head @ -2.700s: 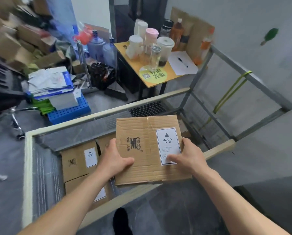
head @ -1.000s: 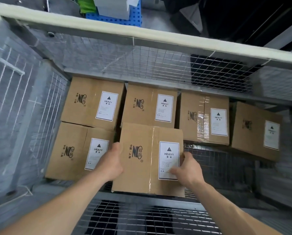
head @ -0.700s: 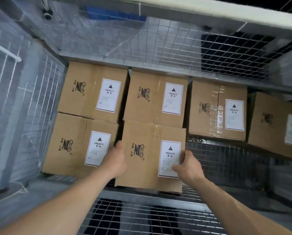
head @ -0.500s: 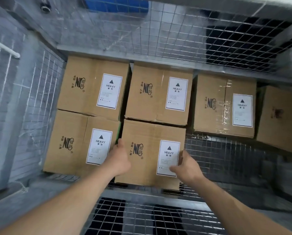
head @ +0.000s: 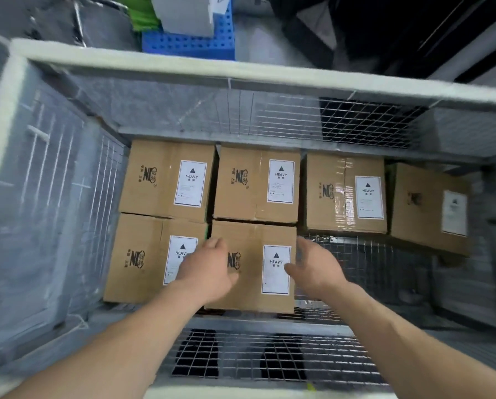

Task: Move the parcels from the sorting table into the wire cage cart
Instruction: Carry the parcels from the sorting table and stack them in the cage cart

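Since half a second ago both hands have come off the parcel [head: 251, 234], which now sits flat on the floor of the wire cage cart [head: 241, 73], in the front row, just beside its left neighbour [head: 137, 254] by the left wall. Over its left edge the left hand [head: 209, 272] hovers, fingers loosely relaxed; the right hand [head: 317, 272] is spread just off its right edge, gripping nothing. Marked HEAVY, it is likely a stiff, weighty carton with smooth faces, best taken low by opposite side edges with both hands.
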Demonstrator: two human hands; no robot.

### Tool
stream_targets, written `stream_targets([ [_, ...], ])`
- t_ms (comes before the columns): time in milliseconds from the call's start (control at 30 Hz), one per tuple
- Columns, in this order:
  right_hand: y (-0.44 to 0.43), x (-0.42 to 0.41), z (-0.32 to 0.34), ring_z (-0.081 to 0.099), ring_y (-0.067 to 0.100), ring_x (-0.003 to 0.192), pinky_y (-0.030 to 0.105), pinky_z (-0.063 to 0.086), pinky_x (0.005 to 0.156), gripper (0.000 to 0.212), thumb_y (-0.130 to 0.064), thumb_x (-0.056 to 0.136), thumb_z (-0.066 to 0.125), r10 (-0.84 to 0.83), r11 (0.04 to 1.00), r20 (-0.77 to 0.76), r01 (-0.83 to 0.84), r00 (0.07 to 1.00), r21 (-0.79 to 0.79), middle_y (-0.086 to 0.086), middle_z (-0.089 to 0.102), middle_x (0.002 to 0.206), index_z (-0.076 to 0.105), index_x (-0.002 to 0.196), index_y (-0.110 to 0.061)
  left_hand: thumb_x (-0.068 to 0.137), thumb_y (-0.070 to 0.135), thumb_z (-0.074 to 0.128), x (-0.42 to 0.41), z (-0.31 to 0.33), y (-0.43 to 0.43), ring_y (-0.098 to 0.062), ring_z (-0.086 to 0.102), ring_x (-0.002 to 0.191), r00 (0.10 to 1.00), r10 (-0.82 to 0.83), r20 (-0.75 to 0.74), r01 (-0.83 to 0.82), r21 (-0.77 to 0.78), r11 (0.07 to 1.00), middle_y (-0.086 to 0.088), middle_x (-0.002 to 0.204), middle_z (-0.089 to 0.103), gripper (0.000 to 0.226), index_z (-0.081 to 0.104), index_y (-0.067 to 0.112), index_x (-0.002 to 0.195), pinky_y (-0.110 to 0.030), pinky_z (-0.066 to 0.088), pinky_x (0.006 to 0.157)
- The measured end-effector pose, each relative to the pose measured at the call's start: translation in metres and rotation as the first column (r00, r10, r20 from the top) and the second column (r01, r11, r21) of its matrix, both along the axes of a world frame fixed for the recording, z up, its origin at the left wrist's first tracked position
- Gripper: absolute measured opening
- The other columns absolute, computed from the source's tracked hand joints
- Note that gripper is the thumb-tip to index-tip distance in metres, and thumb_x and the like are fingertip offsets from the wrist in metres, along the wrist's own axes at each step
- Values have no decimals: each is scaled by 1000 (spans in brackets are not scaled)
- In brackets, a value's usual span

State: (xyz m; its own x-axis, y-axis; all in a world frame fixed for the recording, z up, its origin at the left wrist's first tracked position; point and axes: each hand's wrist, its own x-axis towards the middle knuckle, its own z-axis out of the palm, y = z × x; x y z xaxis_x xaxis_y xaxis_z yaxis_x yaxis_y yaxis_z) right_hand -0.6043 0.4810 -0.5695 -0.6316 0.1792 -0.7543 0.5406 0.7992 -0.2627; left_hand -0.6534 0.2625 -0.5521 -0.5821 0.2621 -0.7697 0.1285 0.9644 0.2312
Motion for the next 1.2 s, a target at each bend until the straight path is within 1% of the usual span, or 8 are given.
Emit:
stream_targets([
  [200, -18, -16, 123, 59, 22, 120, 40, 54, 95, 54, -47, 87, 61, -12, 997, -145, 24, 989, 78, 1, 58, 139, 53, 134, -24, 95, 53, 53, -21, 110, 1, -26, 18, 151, 965, -183, -186, 191, 27, 981, -4, 163, 22, 82, 18, 14, 158, -45, 27, 120],
  [367, -29, -4, 236, 54, 24, 127, 37, 45, 104, 52, -41, 93, 63, -93, 984, -271, 129, 958, 119, 5, 55, 142, 53, 137, -14, 93, 58, 54, -33, 209, 5, -22, 22, 149, 896, -265, -356, 315, 89, 945, 1, 161, 28, 80, 24, 17, 155, -45, 29, 119],
  [467, -30, 10, 288, 47, 21, 138, 38, 42, 111, 67, -49, 93, 63, -107, 971, -361, 176, 926, 162, 2, 50, 151, 45, 147, -16, 91, 60, 54, -35, 261, 12, -21, 30, 145, 845, -305, -439, 388, 110, 915, 2, 157, 34, 76, 30, 19, 151, -45, 31, 116],
  [567, -28, 26, 330, 53, 21, 129, 38, 47, 106, 63, -51, 93, 62, -110, 953, -430, 218, 896, 211, 2, 57, 143, 49, 142, -14, 90, 62, 54, -32, 302, 23, -19, 32, 143, 791, -326, -518, 457, 146, 878, 4, 155, 36, 76, 32, 21, 150, -45, 33, 116],
  [667, -20, 49, 366, 56, 22, 122, 41, 49, 101, 58, -53, 92, 58, -108, 923, -506, 276, 856, 270, 3, 60, 134, 52, 133, -13, 90, 61, 55, -22, 337, 38, -18, 32, 144, 742, -350, -572, 523, 167, 836, 4, 156, 36, 76, 31, 22, 151, -42, 32, 115],
  [833, -8, 98, 413, 52, 21, 131, 38, 45, 106, 66, -58, 92, 56, -132, 868, -533, 357, 836, 344, 2, 58, 141, 51, 140, -13, 90, 63, 52, 10, 383, 64, -18, 36, 141, 652, -403, -642, 636, 174, 752, 3, 152, 42, 73, 36, 22, 148, -42, 35, 113],
  [1100, -15, 203, 466, 61, 23, 115, 38, 51, 88, 54, -61, 89, 57, -252, 777, -565, 512, 786, 366, -2, 67, 123, 60, 125, -20, 89, 69, 51, 91, 434, 84, -19, 39, 140, 509, -457, -730, 771, 150, 619, 3, 151, 44, 78, 34, 23, 151, -43, 38, 110],
  [1200, -25, 245, 481, 59, 23, 121, 39, 51, 94, 58, -61, 89, 58, -293, 735, -581, 568, 759, 371, -1, 65, 129, 60, 129, -19, 89, 70, 49, 125, 448, 82, -18, 42, 137, 475, -471, -744, 804, 149, 576, 4, 149, 46, 76, 36, 25, 149, -43, 41, 107],
])
